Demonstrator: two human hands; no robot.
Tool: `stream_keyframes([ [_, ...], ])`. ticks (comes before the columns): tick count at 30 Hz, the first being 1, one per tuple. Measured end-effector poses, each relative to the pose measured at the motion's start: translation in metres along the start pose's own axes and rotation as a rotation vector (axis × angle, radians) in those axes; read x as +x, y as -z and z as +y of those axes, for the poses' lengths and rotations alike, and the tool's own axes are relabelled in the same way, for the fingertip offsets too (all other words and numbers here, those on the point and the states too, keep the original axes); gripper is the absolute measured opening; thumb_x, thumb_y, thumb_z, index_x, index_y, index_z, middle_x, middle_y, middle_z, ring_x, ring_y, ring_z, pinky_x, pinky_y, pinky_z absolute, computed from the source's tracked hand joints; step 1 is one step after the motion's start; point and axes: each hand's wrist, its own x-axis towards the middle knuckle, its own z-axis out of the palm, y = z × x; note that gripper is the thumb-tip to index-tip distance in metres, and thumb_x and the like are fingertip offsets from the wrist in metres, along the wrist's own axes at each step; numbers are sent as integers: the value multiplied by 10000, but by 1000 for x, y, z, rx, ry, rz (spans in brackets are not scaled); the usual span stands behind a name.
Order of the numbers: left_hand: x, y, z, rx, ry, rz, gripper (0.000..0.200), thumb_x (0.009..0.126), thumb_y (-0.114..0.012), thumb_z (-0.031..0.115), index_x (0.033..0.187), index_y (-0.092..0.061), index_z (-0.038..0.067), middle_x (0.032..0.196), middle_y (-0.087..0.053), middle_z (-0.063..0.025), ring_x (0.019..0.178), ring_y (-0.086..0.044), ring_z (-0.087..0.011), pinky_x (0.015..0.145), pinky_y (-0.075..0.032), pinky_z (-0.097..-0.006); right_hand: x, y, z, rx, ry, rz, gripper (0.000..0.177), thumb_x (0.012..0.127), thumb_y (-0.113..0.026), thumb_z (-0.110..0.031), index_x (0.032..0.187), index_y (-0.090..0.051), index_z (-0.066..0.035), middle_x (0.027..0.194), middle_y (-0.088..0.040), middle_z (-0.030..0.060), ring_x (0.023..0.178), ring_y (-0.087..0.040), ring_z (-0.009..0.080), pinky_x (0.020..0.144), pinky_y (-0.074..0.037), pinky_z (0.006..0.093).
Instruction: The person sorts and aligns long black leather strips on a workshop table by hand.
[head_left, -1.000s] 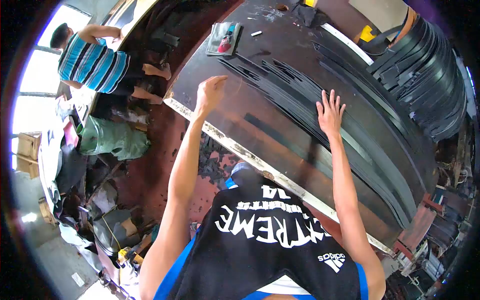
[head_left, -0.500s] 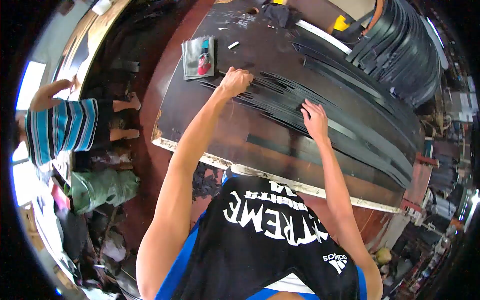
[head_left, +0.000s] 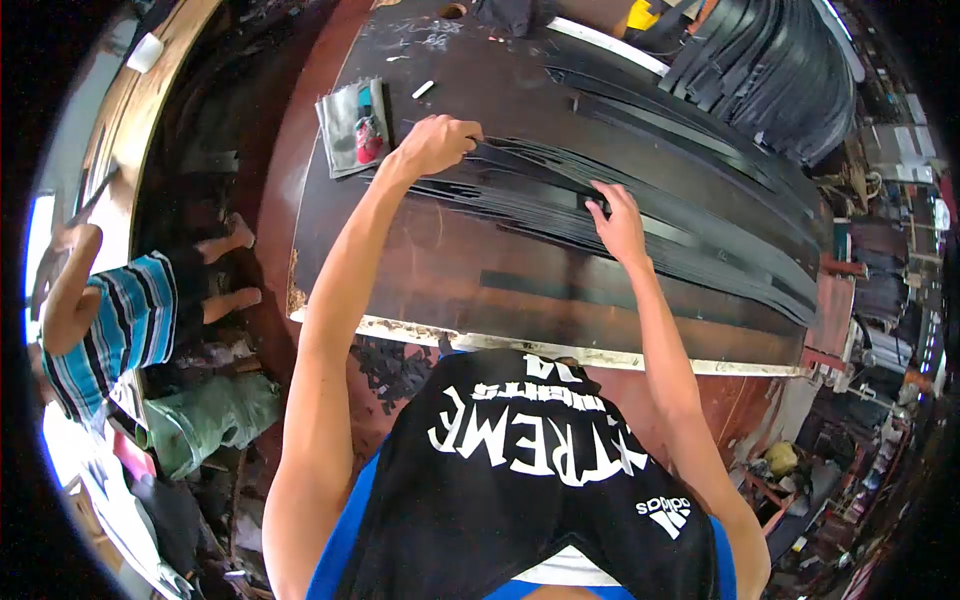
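Long, thin black strips [head_left: 700, 243] lie in a loose bundle across the dark table [head_left: 400, 250]. My left hand [head_left: 440, 145] is closed around the left ends of some strips, which rise slightly from the bundle. Farther right along the same strips is my right hand [head_left: 620, 222], its thumb and fingers bent around part of the bundle; the exact contact is hard to see. A grey cloth-like pad [head_left: 342, 130] with a red and teal picture lies left of my left hand. Above that hand is a small white stick [head_left: 423, 89].
A thick stack of black bands [head_left: 765, 75] stands at the table's far right. A white bar [head_left: 608, 45] lies by the far edge. Another person [head_left: 125, 310] in a striped shirt is at the left, beside a wooden bench [head_left: 150, 110]. Black scraps [head_left: 390, 370] lie on the floor.
My left hand has pulled the strip ends slightly left and up, spreading some from the bundle. The fingers of my right hand have bent more. The view has shifted a little.
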Motion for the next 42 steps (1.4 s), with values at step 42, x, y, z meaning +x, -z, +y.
stream_keyframes([
  [42, -547, 399, -214, 324, 765, 298, 303, 975, -527, 185, 1187, -609, -16, 1022, -650, -114, 968, -609, -219, 861, -464, -318, -35, 277, 110, -524, -18, 111, 490, 631, -566, 136, 1074, -596, -71, 1048, -650, 72, 1058, -591, 302, 925, -427, 410],
])
